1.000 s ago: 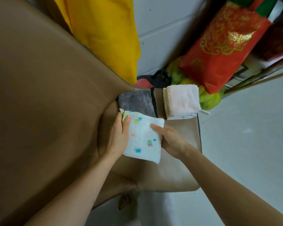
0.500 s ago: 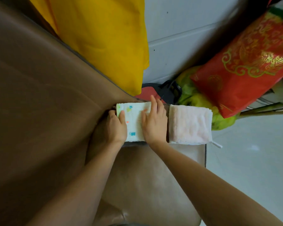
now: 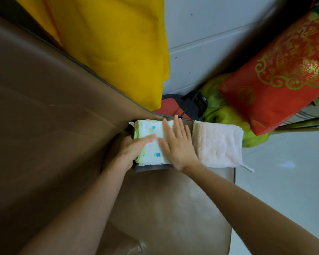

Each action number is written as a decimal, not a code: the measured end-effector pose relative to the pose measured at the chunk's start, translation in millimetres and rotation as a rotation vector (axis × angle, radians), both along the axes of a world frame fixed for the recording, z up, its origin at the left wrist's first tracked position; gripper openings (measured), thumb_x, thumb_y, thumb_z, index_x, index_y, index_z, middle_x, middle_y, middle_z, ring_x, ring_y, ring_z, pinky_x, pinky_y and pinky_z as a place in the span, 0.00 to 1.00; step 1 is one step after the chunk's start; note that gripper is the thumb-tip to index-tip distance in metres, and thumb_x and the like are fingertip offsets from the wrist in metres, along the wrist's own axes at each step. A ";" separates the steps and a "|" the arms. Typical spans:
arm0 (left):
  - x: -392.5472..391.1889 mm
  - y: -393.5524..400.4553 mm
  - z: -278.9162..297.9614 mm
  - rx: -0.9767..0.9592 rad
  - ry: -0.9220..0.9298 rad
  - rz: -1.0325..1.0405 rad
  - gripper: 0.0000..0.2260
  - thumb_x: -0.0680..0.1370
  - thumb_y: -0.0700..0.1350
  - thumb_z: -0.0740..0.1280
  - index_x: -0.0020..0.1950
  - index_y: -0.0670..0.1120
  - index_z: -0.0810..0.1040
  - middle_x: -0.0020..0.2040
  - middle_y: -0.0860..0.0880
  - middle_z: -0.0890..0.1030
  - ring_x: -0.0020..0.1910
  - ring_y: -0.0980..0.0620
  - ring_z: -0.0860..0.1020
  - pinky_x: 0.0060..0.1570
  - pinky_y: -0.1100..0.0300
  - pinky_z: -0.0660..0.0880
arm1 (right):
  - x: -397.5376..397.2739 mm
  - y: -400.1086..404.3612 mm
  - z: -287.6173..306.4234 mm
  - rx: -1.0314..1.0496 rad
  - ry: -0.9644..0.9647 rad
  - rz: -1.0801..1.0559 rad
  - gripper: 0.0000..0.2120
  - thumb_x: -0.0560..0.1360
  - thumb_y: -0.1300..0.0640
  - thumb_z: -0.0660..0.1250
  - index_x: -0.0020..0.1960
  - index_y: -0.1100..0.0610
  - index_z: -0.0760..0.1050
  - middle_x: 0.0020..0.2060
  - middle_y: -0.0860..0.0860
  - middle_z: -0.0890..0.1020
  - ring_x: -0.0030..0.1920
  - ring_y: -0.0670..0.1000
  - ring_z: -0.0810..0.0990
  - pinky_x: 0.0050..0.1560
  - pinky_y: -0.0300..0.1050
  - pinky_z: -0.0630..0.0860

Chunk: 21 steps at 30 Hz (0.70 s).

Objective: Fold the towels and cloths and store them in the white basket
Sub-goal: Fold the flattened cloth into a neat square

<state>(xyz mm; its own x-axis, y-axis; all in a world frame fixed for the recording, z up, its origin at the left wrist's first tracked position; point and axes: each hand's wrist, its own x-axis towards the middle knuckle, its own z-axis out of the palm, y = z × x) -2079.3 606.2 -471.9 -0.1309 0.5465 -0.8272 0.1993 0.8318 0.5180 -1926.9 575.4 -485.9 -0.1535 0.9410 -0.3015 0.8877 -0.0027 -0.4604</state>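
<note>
Under both flat hands [image 3: 175, 142] lies the patterned cloth [image 3: 151, 144].

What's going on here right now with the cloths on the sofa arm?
A person is stacking folded cloths on the brown sofa arm. Both hands lie flat on the white patterned cloth: the left hand at its left edge, the right hand pressing on top. It sits on a grey cloth, whose edge shows beneath. A folded pink towel lies just to the right. No white basket is in view.

Right hand [image 3: 176, 144] flat on patterned cloth [image 3: 151, 142], left hand [image 3: 133, 148] at its edge, pink towel [image 3: 218, 144] beside
</note>
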 end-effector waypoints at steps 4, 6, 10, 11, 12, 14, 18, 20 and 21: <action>11.0 -4.9 18.5 0.010 0.033 -0.011 0.14 0.70 0.51 0.75 0.52 0.47 0.80 0.44 0.51 0.82 0.38 0.56 0.80 0.30 0.63 0.71 | 55.7 18.3 49.6 0.057 0.129 -0.022 0.28 0.78 0.46 0.55 0.73 0.58 0.62 0.71 0.55 0.68 0.72 0.55 0.63 0.75 0.48 0.51; 16.1 -5.7 24.8 -0.003 0.047 -0.006 0.16 0.70 0.51 0.76 0.54 0.46 0.80 0.47 0.49 0.83 0.40 0.54 0.80 0.32 0.62 0.72 | 87.5 29.5 64.5 -0.017 0.044 0.037 0.29 0.76 0.47 0.61 0.73 0.57 0.62 0.71 0.56 0.68 0.73 0.56 0.61 0.74 0.50 0.50; 25.6 -6.9 28.9 0.011 0.074 -0.004 0.18 0.69 0.51 0.77 0.55 0.45 0.80 0.50 0.47 0.83 0.43 0.52 0.81 0.35 0.62 0.73 | 133.7 50.7 71.1 -0.348 -0.162 0.165 0.40 0.73 0.48 0.70 0.77 0.54 0.52 0.76 0.54 0.57 0.76 0.54 0.54 0.75 0.51 0.50; 26.8 -6.7 27.0 0.011 0.082 0.000 0.18 0.69 0.50 0.77 0.55 0.45 0.80 0.51 0.47 0.83 0.44 0.51 0.81 0.36 0.61 0.74 | 139.6 54.1 66.8 -0.405 -0.197 0.168 0.42 0.72 0.47 0.71 0.77 0.54 0.52 0.76 0.54 0.57 0.75 0.53 0.55 0.74 0.50 0.51; 28.5 -5.9 26.9 0.017 0.090 0.004 0.18 0.69 0.50 0.77 0.54 0.45 0.79 0.50 0.47 0.83 0.44 0.51 0.81 0.36 0.61 0.74 | 143.1 56.9 60.7 -0.451 -0.230 0.154 0.43 0.70 0.46 0.72 0.77 0.54 0.52 0.75 0.54 0.59 0.74 0.54 0.58 0.73 0.49 0.54; 31.5 -4.9 25.6 0.040 0.112 0.003 0.19 0.69 0.49 0.77 0.55 0.46 0.78 0.50 0.47 0.82 0.44 0.51 0.80 0.36 0.61 0.74 | 143.6 60.5 47.2 -0.524 -0.264 0.095 0.44 0.68 0.45 0.74 0.76 0.55 0.56 0.71 0.55 0.67 0.70 0.56 0.66 0.66 0.46 0.63; 38.6 -2.2 22.2 0.130 0.146 -0.053 0.29 0.67 0.49 0.78 0.65 0.46 0.73 0.56 0.49 0.80 0.52 0.49 0.79 0.49 0.56 0.76 | 132.8 63.1 32.1 -0.517 -0.305 0.119 0.40 0.64 0.41 0.75 0.70 0.54 0.65 0.62 0.53 0.72 0.60 0.55 0.73 0.54 0.45 0.72; 42.6 -0.8 21.4 0.136 0.166 -0.080 0.32 0.67 0.49 0.78 0.67 0.46 0.71 0.58 0.48 0.79 0.55 0.48 0.78 0.52 0.55 0.76 | 127.9 61.1 30.7 -0.537 -0.307 0.127 0.41 0.61 0.38 0.76 0.67 0.54 0.66 0.59 0.52 0.74 0.56 0.54 0.74 0.51 0.45 0.73; 44.2 -0.3 21.1 0.137 0.174 -0.096 0.32 0.66 0.49 0.78 0.67 0.45 0.71 0.59 0.48 0.78 0.56 0.47 0.78 0.52 0.56 0.75 | 126.3 58.6 28.7 -0.556 -0.303 0.124 0.42 0.59 0.36 0.76 0.66 0.54 0.66 0.57 0.51 0.76 0.55 0.54 0.75 0.52 0.46 0.75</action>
